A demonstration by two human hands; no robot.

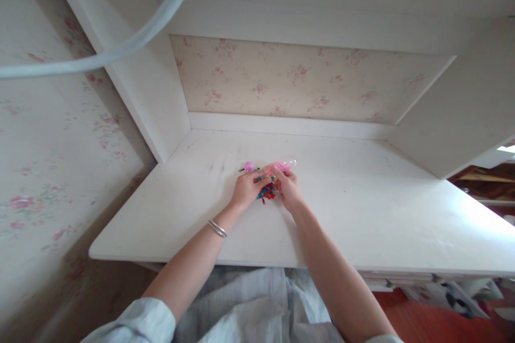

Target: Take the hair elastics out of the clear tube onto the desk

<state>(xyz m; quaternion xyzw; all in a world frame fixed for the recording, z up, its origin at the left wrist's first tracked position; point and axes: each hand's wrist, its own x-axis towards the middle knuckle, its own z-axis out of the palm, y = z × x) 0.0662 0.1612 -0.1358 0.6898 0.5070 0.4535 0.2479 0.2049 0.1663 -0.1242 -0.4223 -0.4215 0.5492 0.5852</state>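
Observation:
Both my hands meet at the middle of a white desk [362, 209]. My left hand [245, 188] wears a silver bracelet on its wrist, and its fingers are curled around a small pile of colourful little items [266, 191], red, blue and yellow. My right hand [287, 187] pinches the same pile from the right side. Pink pieces [249, 165] and a clear plastic bit [288, 163] lie just beyond the fingers. What the items are is too small to tell.
The desk sits in a white alcove with floral wallpaper [298, 80] behind it and a white side panel [145, 80] to the left. A pale tube [120, 48] arcs across the upper left. Red floor and clutter [454, 300] show at the lower right.

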